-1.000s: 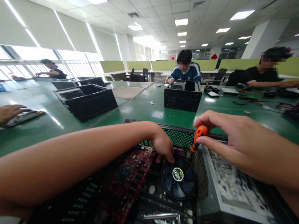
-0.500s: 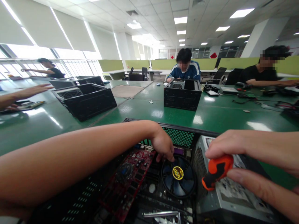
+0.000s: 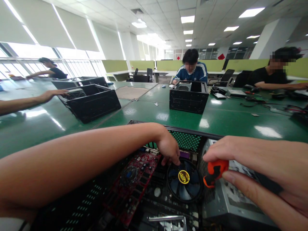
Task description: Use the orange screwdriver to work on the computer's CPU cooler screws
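the bare left arm [image 3: 84, 163] comes in from the left edge and slants gently up to the right. the left wrist [image 3: 158, 131] bends sharply, so the left grip [image 3: 170, 148] hangs down from it, its fingers [image 3: 176, 160] curled and tips pointing downward, some partly hidden. the right grip [image 3: 255, 157] comes in from the right edge, pointing left, the arm behind it out of view. its index finger [image 3: 218, 150] reaches forward and dips at the tip; the thumb [image 3: 243, 187] lies below, slanting up toward it. the two make a pinch, tips apart. left and right are clear of each other.
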Tool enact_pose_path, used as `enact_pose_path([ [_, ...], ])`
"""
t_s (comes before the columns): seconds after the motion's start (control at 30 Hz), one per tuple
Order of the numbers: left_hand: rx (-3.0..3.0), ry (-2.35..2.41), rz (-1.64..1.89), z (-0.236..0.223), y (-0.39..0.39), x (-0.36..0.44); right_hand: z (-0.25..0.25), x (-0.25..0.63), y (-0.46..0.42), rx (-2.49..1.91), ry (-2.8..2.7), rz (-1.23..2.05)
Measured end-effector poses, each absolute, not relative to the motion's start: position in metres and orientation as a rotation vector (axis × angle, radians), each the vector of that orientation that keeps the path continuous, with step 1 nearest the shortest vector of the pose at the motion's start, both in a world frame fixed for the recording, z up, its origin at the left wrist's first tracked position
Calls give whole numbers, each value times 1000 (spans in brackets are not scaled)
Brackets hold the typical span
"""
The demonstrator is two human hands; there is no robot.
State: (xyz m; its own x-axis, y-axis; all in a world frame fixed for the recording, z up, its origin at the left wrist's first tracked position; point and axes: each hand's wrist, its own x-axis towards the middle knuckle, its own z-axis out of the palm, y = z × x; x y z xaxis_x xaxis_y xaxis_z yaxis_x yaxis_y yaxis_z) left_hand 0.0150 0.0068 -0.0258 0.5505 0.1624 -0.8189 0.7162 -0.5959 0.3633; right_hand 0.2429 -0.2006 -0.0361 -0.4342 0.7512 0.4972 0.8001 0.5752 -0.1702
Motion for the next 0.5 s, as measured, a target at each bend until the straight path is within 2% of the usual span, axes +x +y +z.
enact_pose_path([
  [0.5, 2039, 734, -1004, -20, 1, 3, -22, 229, -202, -1172, -2280, -41],
])
